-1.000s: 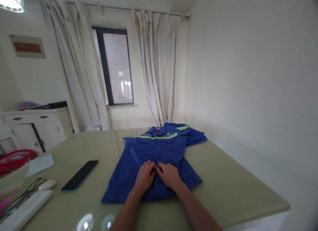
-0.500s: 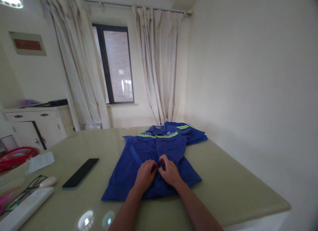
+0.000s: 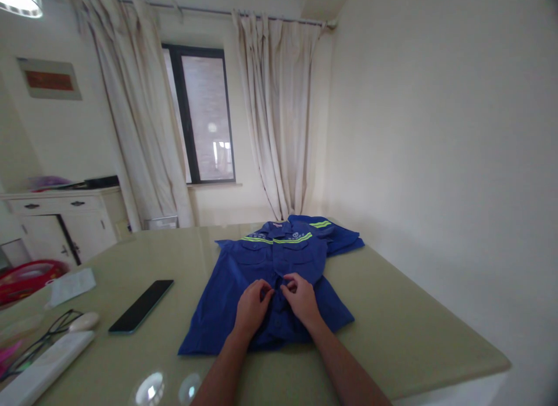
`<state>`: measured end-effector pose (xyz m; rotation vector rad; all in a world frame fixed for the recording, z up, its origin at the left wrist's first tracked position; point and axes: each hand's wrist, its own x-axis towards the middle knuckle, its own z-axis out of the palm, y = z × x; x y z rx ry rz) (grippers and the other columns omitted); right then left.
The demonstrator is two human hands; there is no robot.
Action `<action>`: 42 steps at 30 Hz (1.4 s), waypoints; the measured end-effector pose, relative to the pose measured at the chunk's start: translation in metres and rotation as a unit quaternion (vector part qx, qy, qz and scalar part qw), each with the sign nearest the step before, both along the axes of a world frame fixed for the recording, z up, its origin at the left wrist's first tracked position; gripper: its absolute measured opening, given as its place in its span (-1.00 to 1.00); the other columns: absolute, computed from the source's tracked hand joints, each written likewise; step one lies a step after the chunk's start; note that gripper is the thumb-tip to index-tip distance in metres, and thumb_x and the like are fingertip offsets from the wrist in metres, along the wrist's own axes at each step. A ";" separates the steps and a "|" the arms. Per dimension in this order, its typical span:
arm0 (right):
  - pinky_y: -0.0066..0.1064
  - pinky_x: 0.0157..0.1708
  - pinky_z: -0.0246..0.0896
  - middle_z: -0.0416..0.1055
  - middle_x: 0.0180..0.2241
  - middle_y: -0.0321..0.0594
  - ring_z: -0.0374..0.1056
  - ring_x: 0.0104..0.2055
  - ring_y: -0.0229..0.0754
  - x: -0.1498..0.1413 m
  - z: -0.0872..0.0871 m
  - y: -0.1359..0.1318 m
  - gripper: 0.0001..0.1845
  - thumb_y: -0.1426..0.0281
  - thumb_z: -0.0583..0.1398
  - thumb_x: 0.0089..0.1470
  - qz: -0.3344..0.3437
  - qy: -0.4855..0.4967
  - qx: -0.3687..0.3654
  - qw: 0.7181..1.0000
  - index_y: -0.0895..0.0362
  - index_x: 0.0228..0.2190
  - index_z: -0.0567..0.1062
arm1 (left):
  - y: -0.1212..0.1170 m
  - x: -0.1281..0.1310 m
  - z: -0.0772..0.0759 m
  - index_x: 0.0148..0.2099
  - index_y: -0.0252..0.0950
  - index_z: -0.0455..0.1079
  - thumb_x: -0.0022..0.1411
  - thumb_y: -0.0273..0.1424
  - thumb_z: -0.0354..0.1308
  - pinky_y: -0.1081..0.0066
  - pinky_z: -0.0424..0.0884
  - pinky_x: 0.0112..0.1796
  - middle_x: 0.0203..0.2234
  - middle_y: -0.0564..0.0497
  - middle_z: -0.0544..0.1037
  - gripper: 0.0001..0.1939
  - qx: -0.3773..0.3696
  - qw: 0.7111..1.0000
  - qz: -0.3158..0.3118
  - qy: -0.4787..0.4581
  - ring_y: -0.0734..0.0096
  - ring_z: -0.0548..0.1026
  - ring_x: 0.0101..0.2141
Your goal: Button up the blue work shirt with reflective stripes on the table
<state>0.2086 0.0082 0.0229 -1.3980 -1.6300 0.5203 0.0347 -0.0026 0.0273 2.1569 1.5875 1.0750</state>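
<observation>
A blue short-sleeved work shirt (image 3: 213, 313) with yellow-green reflective stripes lies face up on the table, collar away from me. Both hands are on its lower front, along the button placket. My left hand (image 3: 253, 306) pinches the cloth at the left of the placket. Just across from it, my right hand (image 3: 300, 296) has thumb and forefinger closed on the placket's other edge. A small gap separates the two sets of fingertips. A button shows below them; whether one sits between the fingers is too small to tell.
Another folded blue garment (image 3: 344, 237) with a reflective stripe lies behind the shirt on the right. Left of the shirt is a phone (image 3: 142, 307); farther left are glasses (image 3: 56, 327), a white oblong object (image 3: 52, 365) and a paper (image 3: 72, 287). A wall borders the table's right side.
From lying close together on the placket, my hands lifted into pinches, then drew slightly apart. The right fingers rose a little up the placket. The shirt has stayed in place.
</observation>
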 end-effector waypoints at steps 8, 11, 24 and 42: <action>-0.34 -0.24 0.43 0.56 -0.33 -0.21 0.51 -0.26 -0.11 -0.003 -0.007 0.003 -0.63 0.42 0.27 -0.07 0.127 0.087 0.004 0.988 0.11 -0.14 0.53 | -0.001 0.004 -0.001 -0.29 -0.23 0.46 0.25 -0.45 0.06 0.42 0.31 -0.28 -0.38 0.02 0.55 -0.85 -0.023 0.998 -0.050 0.024 0.36 0.47 -0.35; -0.35 -0.27 0.42 0.54 -0.35 -0.22 0.49 -0.31 -0.13 -0.002 -0.007 0.002 -0.66 0.46 0.24 -0.08 0.102 0.059 0.007 0.993 0.11 -0.18 0.54 | -0.003 0.005 0.001 -0.29 -0.23 0.45 0.23 -0.44 0.09 0.43 0.31 -0.28 -0.38 0.03 0.53 -0.88 -0.015 0.999 -0.039 0.022 0.36 0.47 -0.35; -0.35 -0.17 0.42 0.58 -0.28 -0.21 0.52 -0.24 -0.12 -0.006 -0.003 -0.004 -0.70 0.50 0.20 0.01 0.100 0.052 0.029 0.993 0.10 -0.17 0.54 | 0.001 0.003 -0.004 -0.30 -0.21 0.48 0.27 -0.44 0.08 0.42 0.33 -0.23 -0.36 0.02 0.55 -0.84 -0.004 0.997 -0.078 0.006 0.33 0.50 -0.31; -0.33 -0.13 0.35 0.60 -0.24 -0.20 0.52 -0.18 -0.11 -0.003 0.004 -0.008 -0.68 0.45 0.07 0.18 0.114 0.025 0.065 0.991 0.08 -0.16 0.59 | 0.004 0.001 -0.008 -0.02 -0.17 0.40 0.20 -0.53 0.05 0.43 0.37 -0.23 -0.38 0.08 0.55 -0.69 -0.004 0.992 -0.106 -0.065 0.36 0.51 -0.32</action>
